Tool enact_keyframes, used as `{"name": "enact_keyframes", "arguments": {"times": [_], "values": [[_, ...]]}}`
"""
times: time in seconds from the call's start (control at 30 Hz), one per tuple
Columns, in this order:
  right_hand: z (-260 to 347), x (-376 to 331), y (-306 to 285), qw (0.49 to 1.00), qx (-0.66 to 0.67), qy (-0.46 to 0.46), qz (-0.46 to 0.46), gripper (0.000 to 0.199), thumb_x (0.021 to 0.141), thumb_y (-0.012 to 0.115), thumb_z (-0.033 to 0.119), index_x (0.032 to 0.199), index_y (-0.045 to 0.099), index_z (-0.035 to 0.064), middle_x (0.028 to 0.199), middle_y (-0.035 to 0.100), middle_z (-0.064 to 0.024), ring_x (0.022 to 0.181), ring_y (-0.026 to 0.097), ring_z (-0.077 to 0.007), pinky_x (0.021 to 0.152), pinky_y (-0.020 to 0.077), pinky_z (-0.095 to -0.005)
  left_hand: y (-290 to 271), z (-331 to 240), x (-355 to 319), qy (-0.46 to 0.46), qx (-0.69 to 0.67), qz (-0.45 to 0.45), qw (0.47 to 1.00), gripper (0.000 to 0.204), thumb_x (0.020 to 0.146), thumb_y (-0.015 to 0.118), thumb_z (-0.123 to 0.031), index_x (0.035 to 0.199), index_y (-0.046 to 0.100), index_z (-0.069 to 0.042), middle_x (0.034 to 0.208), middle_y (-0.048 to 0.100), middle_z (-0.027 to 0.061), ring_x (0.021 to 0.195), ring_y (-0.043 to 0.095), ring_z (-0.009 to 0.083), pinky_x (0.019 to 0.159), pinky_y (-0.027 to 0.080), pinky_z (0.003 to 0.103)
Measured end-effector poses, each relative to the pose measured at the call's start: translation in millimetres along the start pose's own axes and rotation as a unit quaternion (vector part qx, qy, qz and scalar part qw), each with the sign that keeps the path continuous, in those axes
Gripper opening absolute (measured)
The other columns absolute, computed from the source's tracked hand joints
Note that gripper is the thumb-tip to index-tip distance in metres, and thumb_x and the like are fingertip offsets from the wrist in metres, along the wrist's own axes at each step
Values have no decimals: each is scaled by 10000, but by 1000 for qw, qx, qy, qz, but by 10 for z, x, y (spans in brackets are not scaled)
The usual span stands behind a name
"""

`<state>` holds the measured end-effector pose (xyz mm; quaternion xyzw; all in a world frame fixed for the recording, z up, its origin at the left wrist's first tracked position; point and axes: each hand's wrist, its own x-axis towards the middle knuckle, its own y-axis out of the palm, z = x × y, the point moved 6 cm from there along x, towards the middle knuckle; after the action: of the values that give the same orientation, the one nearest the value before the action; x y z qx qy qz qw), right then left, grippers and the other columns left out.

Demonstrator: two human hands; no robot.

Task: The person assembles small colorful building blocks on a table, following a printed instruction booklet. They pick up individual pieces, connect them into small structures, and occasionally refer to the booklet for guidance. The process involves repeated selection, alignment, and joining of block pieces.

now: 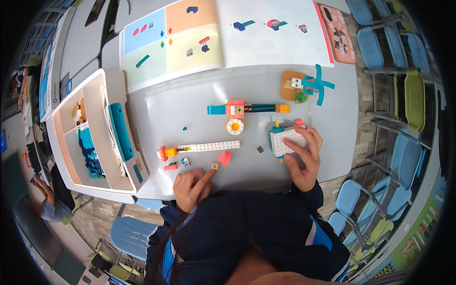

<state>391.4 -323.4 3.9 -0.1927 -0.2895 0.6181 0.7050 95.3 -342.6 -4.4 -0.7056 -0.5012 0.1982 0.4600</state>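
My left hand point(190, 189) rests near the table's front edge. Its index finger is stretched out to a small tan brick point(215, 166), while the other fingers curl loosely. Under my right hand point(306, 159) is a white studded brick block point(288, 142) with teal and yellow parts; thumb and fingers lie at its edges and grip it. A coral brick point(299, 122) shows by the fingertips. Between the hands lie coral bricks point(224, 158) and a dark square piece point(260, 149). Beyond the left hand is a long white studded beam point(209, 146) with yellow and coral bricks at one end.
A teal, coral and yellow brick build point(237, 109) and a white-yellow ring point(235, 127) lie mid-table. Far right stands a build with teal blades point(318, 85). An open instruction booklet point(270, 47) lies at the back, a phone point(338, 35) beside it. A compartment box point(114, 175) stands left.
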Motion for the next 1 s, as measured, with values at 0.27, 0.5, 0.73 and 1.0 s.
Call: {"name": "enact_keyframes", "arguments": {"times": [0.27,0.5,0.73,1.0], "values": [[34,-45,47,999,-22,-31,-9,337,809,750,101,1145,747,85,1383,581,-131,1324,437,-362,1131,320,-456,-57,-13,-14,3,-27,15,1000,514,654,738,-24,1160,733,-117,947,614,23,763,565,181,637,413,326],[58,-8,75,998,-31,-51,-21,364,795,780,73,1156,742,92,1363,595,-112,1316,454,-318,1112,345,-420,-203,131,-361,-22,-111,-181,977,399,676,781,12,1067,760,-63,979,632,58,739,540,174,581,392,301],[88,3,63,996,-47,-61,-43,409,730,839,91,1130,755,107,1320,620,-84,1273,476,-307,1079,376,-413,-429,172,-177,-150,76,-242,956,362,708,871,-95,1049,796,-191,1086,575,46,911,482,200,744,402,321],[61,-32,77,995,-40,-59,-63,406,733,837,111,1131,757,124,1329,613,-71,1272,457,-312,1065,396,-413,-354,196,-71,-63,89,-218,970,288,741,836,-78,999,797,-199,1152,608,50,1023,474,254,802,416,344]]}}
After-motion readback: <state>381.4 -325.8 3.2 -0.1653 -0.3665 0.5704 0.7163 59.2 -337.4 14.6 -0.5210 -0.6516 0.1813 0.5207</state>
